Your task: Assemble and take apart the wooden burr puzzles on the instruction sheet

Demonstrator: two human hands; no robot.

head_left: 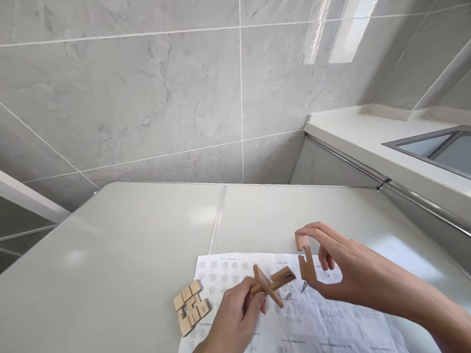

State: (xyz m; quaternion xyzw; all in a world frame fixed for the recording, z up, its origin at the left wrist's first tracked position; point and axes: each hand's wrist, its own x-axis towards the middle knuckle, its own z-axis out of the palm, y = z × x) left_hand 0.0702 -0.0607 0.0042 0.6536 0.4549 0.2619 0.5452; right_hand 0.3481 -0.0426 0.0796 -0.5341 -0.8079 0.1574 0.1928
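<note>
My left hand [238, 313] is closed on a few wooden pieces [270, 285] that cross each other above the printed sheet. Between the thumb and fingers of my right hand [335, 263] is a notched wooden block [307, 264], held upright to the right of the crossed pieces and apart from them. Several small notched wooden blocks [191, 307] lie close together at the left edge of the paper sheet [223, 259], which carries rows of small drawings.
The sheet lies on a white table [118, 263] with a seam across it. Behind stands a grey tiled wall [140, 97]. On the right is a white counter [345, 131] with a sink [451, 148] and a metal rail.
</note>
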